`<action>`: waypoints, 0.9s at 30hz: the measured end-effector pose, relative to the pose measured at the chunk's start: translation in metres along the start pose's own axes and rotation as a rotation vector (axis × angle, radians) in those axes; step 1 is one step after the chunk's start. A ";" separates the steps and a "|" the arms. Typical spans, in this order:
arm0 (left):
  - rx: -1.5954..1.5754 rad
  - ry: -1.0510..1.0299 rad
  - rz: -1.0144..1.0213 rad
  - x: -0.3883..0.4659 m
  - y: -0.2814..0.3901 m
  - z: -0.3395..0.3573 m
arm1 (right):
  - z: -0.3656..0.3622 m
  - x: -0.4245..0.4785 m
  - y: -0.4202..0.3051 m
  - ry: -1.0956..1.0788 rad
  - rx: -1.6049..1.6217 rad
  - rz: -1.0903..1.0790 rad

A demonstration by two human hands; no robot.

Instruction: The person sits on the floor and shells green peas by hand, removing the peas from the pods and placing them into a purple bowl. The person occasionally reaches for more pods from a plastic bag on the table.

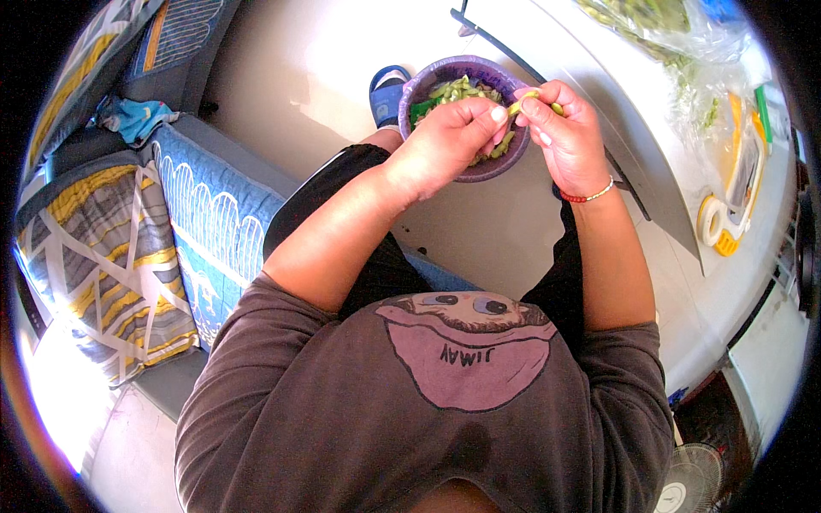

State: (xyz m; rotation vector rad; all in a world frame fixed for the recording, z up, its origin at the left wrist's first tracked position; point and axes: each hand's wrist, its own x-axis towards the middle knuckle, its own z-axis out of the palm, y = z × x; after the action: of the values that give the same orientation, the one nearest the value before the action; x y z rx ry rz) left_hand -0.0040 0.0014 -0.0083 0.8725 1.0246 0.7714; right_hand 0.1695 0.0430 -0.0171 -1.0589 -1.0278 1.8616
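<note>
Between my two hands is a green bean pod, perhaps edamame (527, 99). My left hand (460, 131) pinches its near end with thumb and index finger. Its other end is gripped by my right hand (557, 131), which wears a red and pale beaded bracelet (587, 195); another bit of green pod shows among those fingers. Below both hands stands a round purple bin (431, 70) with a thin plastic liner. Green pods or shells (463, 90) and a darker green piece (423, 110) lie in it. My left hand hides part of the contents.
A glossy table (680, 282) curves along the right, bearing plastic bags of green produce (699, 77) and a yellow-and-white plastic item (725, 224). A sofa with a blue patterned cover (208, 211) stands at left. A fan (693, 481) is at lower right.
</note>
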 end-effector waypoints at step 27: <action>0.758 0.278 0.431 0.003 -0.011 0.002 | 0.001 -0.002 -0.001 -0.080 0.075 0.240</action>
State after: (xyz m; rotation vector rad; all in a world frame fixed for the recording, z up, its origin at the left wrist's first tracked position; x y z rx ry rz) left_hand 0.0004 -0.0013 -0.0193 1.7101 1.4323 0.8877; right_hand 0.1698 0.0416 -0.0156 -1.1110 -0.8992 2.1329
